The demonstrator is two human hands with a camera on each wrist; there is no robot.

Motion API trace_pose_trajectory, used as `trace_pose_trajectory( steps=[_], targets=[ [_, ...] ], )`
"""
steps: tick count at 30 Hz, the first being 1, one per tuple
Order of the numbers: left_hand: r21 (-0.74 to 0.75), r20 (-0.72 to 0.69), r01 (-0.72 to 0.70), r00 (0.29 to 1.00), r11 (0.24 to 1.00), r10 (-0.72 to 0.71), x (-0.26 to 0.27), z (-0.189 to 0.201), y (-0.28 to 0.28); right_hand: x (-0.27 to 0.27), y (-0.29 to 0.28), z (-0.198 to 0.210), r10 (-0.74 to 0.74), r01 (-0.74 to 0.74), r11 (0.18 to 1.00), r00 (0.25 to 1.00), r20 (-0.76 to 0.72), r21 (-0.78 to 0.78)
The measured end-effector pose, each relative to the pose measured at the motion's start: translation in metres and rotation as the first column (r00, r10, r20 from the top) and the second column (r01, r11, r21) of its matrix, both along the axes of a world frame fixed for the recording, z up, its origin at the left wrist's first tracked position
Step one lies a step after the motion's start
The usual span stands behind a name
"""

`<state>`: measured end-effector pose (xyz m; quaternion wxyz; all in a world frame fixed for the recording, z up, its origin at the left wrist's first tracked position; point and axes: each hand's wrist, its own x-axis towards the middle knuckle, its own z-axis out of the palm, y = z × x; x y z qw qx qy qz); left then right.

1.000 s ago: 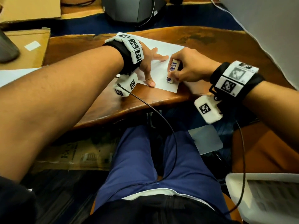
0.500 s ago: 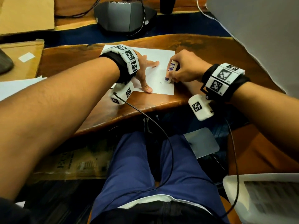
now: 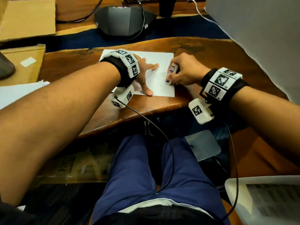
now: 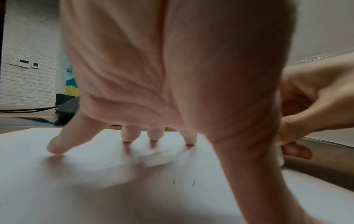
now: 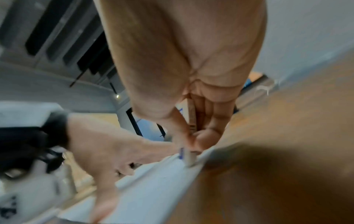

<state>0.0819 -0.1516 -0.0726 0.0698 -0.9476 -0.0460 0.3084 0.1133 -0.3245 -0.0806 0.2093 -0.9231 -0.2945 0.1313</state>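
Head view has my left hand (image 3: 143, 70) spread flat on the sheet of paper (image 3: 157, 90), fingers straight and fanned. The thumb is near the sheet's near edge and the forefinger points across at my other hand; it grips nothing and only presses the sheet down. My right hand (image 3: 185, 72) is curled, thumb and fingers pinching a white eraser (image 3: 171, 72) with a blue-printed sleeve. The eraser stands tilted, its lower end touching the paper close to the sheet's right edge and its upper end leaning away from me. From the left wrist, my fingertips (image 4: 54, 149) sit on the white sheet, with a few faint pencil marks (image 4: 193, 182) between them and the thumb. From the right wrist, the bare end of the eraser (image 5: 188, 158) meets the paper just inside its edge; that picture is blurred, so I cannot make out more of the grip. Both wrists carry marker bands (image 3: 222, 83). The sheet lies square on the brown wooden bench (image 3: 146, 109), well in from its near edge. A black cable (image 3: 162, 135) hangs from my left wrist down over my blue trousers (image 3: 138, 168). Beyond the bench sits a grey device (image 3: 123, 21) with cords, and cardboard (image 3: 27, 18) lies to its left.
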Motion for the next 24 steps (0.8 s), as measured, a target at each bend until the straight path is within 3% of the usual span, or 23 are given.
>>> trace_pose_trajectory(
  steps=[1,5,9,12,17,24],
  targets=[
    [0.003,0.006,0.001,1.0,1.0,-0.001,0.0,0.0,0.0,0.001,-0.001,-0.001,-0.026,0.025,0.999,1.0,0.008,0.02],
    [-0.006,0.011,-0.005,1.0,1.0,0.005,-0.002,0.0,0.004,-0.008,0.003,-0.003,0.109,-0.109,0.994,0.994,-0.001,-0.02],
    [-0.021,0.018,-0.005,1.0,1.0,0.005,-0.002,-0.001,0.004,0.003,-0.003,0.0,-0.007,0.007,1.0,1.0,0.009,0.005],
    [-0.05,0.016,-0.005,1.0,0.999,0.006,-0.006,-0.001,0.008,-0.005,-0.001,0.003,0.13,-0.134,0.989,0.989,-0.068,-0.056],
    [-0.116,-0.015,0.004,1.0,0.993,-0.006,-0.007,0.0,0.016,0.024,-0.006,0.017,-0.097,0.099,0.995,0.992,-0.083,0.022],
    [-0.213,0.068,0.046,0.997,0.976,-0.032,-0.009,-0.004,0.009,0.022,-0.003,0.009,-0.056,0.055,0.998,0.993,-0.102,-0.014]
  ],
)
